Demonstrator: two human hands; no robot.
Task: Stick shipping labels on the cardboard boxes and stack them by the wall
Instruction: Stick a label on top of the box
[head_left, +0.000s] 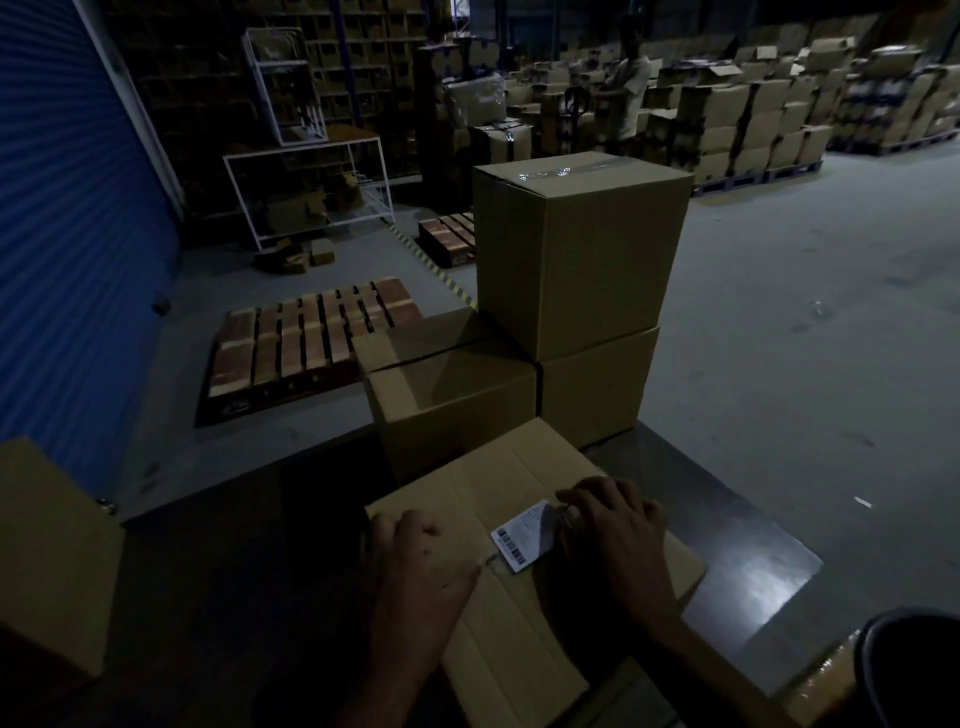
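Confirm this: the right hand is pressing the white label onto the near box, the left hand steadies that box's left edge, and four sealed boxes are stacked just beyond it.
One thing is wrong: the head view shows three sealed boxes beyond, not four. The right hand does press the label onto the near box, and the left hand rests at its left edge.

Surface: dark glossy tabletop (727, 525)
On it: flat brown cardboard box (524, 613)
Beyond that box: two brown cardboard boxes (457, 410)
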